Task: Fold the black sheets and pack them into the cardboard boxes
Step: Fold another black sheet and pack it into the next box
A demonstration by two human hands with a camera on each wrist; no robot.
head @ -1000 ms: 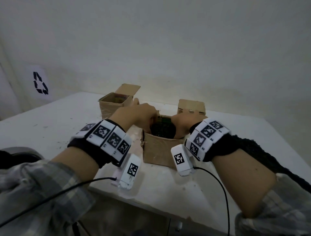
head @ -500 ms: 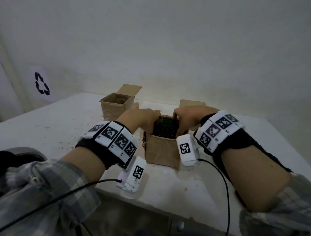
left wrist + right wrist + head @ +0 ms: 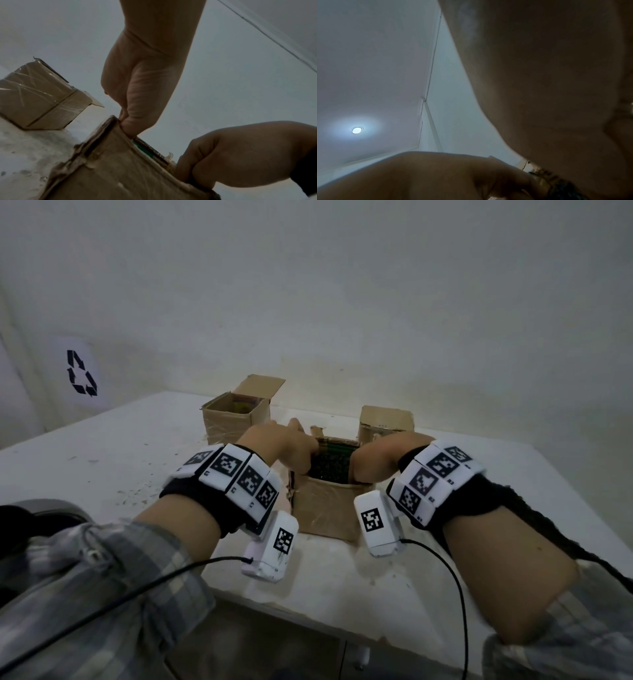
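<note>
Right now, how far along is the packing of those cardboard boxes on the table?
Done: the near box already holds dark folded material up near its rim. In hand: the left hand and right hand both reach into that box at opposite sides, apparently tucking the contents down. Left: its flaps are open, as are those of the back left box and back right box; their fill cannot be judged.
</note>
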